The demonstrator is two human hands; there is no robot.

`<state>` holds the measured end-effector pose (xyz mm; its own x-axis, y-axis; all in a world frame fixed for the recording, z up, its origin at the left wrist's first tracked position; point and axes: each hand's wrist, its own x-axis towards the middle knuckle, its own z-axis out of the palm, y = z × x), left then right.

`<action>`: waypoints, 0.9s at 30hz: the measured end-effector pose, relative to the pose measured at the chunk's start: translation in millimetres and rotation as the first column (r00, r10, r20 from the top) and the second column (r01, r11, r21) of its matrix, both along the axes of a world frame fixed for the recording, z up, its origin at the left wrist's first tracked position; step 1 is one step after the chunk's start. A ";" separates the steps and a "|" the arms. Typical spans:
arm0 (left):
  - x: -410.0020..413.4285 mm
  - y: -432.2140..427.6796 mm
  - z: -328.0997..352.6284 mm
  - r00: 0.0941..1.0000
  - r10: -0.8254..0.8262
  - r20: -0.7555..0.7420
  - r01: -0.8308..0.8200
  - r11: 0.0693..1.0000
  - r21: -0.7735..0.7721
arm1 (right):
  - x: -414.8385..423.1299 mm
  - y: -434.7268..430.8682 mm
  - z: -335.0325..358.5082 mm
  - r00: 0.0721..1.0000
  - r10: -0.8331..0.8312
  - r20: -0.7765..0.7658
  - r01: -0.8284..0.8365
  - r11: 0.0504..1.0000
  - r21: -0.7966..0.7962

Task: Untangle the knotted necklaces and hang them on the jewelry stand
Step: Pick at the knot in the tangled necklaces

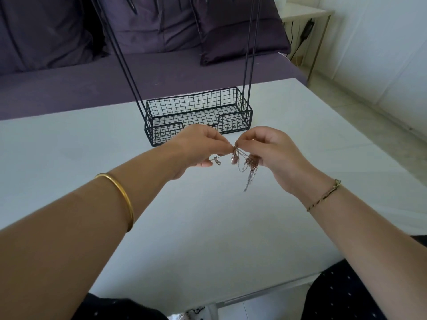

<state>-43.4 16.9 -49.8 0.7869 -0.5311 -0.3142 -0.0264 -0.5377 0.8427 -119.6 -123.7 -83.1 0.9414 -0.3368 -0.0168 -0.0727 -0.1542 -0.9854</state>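
Head view: both forearms reach out over a pale desk [208, 227], and the hands meet above it, just in front of the jewelry stand [198, 114]. The left hand [198, 146] has fingers curled, thumb and forefinger pinching a fine chain at the tangle's left side; a small clasp [216, 160] sticks out below its fingertips. The right hand [270, 153] is likewise curled, pinching the same bunch from the right, with more chain gathered against its lower fingers. The knotted necklaces [243, 161] hang between the two hands, held clear of the desk: thin rose-gold and silver strands looped together, a small pinkish pendant [233, 160] dangling near the pinch point, and one silver strand [247, 182] trailing lowest. The stand is black wire with a mesh basket base resting on the desk; its thin upright rods [126, 56] rise at both ends and run out of the top of frame. A plain gold bangle [121, 197] sits on the left forearm and a twisted gold bracelet [323, 197] on the right wrist. Beyond the desk is a purple sofa [69, 88] with matching cushions [242, 31]. At upper right is a small white side table [305, 12], with a dark cable [300, 42] hanging beside it. Dark dotted fabric shows at the bottom edge.
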 end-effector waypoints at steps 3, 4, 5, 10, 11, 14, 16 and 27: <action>-0.8 0.2 -0.4 1.000 -0.006 0.017 0.006 1.000 0.010 | -1.0 0.1 0.0 1.000 0.015 0.023 -0.014 1.000 -0.016; -1.2 0.1 -0.4 1.000 -0.007 0.025 0.007 1.000 0.012 | -1.4 0.5 0.0 0.999 0.023 0.027 -0.022 1.000 -0.022; -1.5 0.0 -0.3 0.999 -0.009 0.035 0.009 1.000 0.014 | -1.5 1.0 0.0 0.999 0.027 0.029 -0.026 0.999 -0.020; -1.7 0.4 -0.3 0.997 -0.014 0.079 0.013 1.000 0.016 | -0.4 2.8 -1.2 1.000 0.002 0.019 -0.003 1.000 0.011; -1.5 0.4 -0.7 0.997 -0.013 0.082 0.012 1.000 0.018 | -0.4 3.2 -1.6 1.000 0.005 0.014 -0.006 1.000 0.029; -1.3 -0.1 -2.6 0.995 -0.006 0.103 0.003 1.000 0.031 | -1.3 3.7 -2.0 1.000 0.011 -0.028 -0.010 0.999 0.041; -1.5 -0.8 -3.0 0.993 0.002 0.118 -0.005 1.000 0.028 | -1.1 3.0 -2.2 0.998 0.002 -0.062 -0.002 1.000 0.008; -0.3 0.3 -2.5 0.983 0.046 0.176 -0.044 0.999 -0.013 | 4.8 8.1 12.4 0.996 -0.022 -0.092 -0.014 0.930 -0.366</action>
<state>-43.7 17.3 -52.3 0.8527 -0.4961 -0.1636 -0.1511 -0.5339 0.8319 -114.7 -115.6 -70.7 0.9402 -0.3398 0.0214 -0.1623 -0.5026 -0.8492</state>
